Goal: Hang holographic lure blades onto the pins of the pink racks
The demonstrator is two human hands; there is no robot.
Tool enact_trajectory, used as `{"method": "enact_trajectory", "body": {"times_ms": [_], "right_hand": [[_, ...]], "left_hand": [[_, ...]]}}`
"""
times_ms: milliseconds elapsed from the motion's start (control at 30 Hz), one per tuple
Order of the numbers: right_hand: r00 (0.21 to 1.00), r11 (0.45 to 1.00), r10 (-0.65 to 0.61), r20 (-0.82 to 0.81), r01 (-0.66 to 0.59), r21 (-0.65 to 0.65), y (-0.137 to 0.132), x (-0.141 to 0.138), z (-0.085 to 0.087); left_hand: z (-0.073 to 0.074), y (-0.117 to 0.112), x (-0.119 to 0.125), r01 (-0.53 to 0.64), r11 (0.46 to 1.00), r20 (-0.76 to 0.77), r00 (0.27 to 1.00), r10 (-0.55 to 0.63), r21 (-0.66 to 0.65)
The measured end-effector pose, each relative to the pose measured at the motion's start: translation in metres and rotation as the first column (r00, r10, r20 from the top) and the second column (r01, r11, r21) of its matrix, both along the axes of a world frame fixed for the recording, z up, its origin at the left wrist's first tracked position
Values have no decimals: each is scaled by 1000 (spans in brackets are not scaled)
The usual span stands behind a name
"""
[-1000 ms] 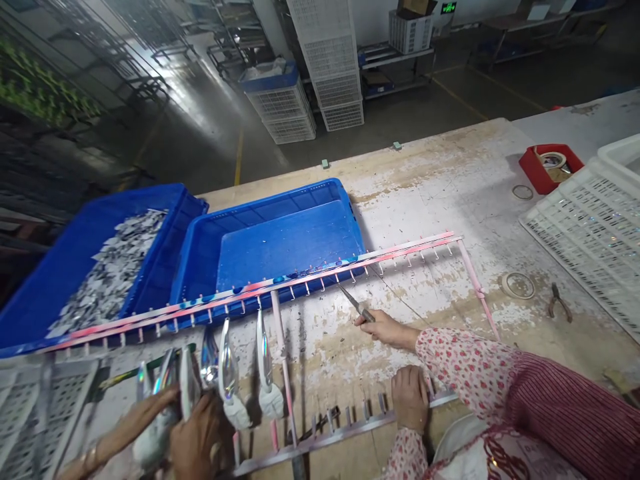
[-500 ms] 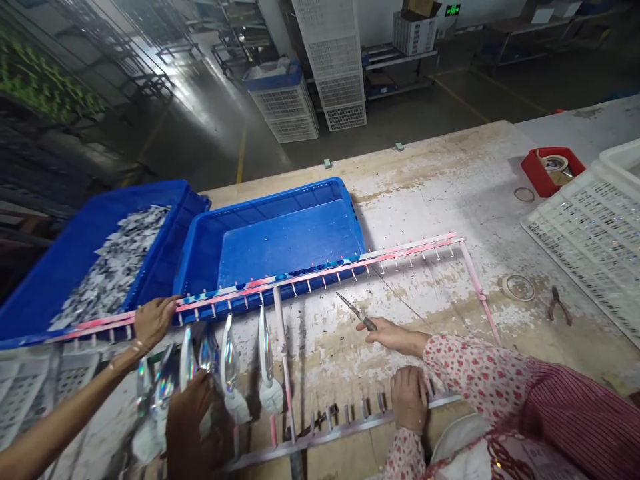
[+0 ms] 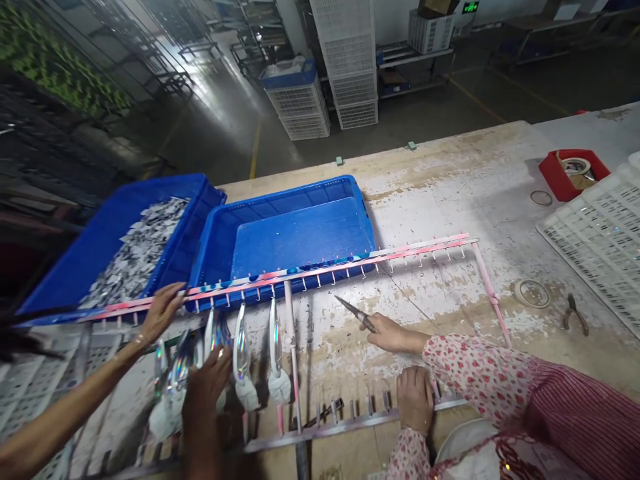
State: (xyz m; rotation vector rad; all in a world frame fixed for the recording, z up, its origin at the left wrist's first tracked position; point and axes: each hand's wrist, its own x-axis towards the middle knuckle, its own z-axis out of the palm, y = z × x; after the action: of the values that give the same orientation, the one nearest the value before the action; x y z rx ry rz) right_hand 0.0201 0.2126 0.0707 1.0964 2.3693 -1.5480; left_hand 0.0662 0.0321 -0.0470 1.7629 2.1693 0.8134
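Note:
My right hand [image 3: 393,332] is closed around a pointed metal tool [image 3: 356,313] with a long tapered end; its exact kind is unclear. Its tip lies just below the hooks of a pink-and-white rack bar [image 3: 330,268]. My left hand [image 3: 415,399] is closed over the rack's lower rail [image 3: 360,423], beside its short upright pegs. Shiny, iridescent elongated pieces [image 3: 275,337] with white wrapped lower ends hang from the hooks at left. A co-worker's hand [image 3: 163,310] rests at the upper bar, and their other hand [image 3: 213,373] is among the hanging pieces.
Behind the rack stand a blue tray [image 3: 300,230] and a blue bin [image 3: 113,227] holding many small pale pieces. On the right lie a tape roll [image 3: 533,293], pliers [image 3: 575,317], a red box [image 3: 555,177] and a white crate [image 3: 600,227]. Stacked crates [image 3: 350,80] stand beyond the table.
The view has shifted, so the rack and trays appear farther right. Relative to the hooks, the pointed tool in my right hand is slightly farther left. My left hand stays on the lower rail.

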Motion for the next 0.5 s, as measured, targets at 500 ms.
{"method": "enact_trajectory", "body": {"times_ms": [500], "right_hand": [[992, 978, 48, 119, -71, 195, -2, -45, 14]], "left_hand": [[-6, -2, 4, -34, 998, -57, 998, 36, 45]]}}
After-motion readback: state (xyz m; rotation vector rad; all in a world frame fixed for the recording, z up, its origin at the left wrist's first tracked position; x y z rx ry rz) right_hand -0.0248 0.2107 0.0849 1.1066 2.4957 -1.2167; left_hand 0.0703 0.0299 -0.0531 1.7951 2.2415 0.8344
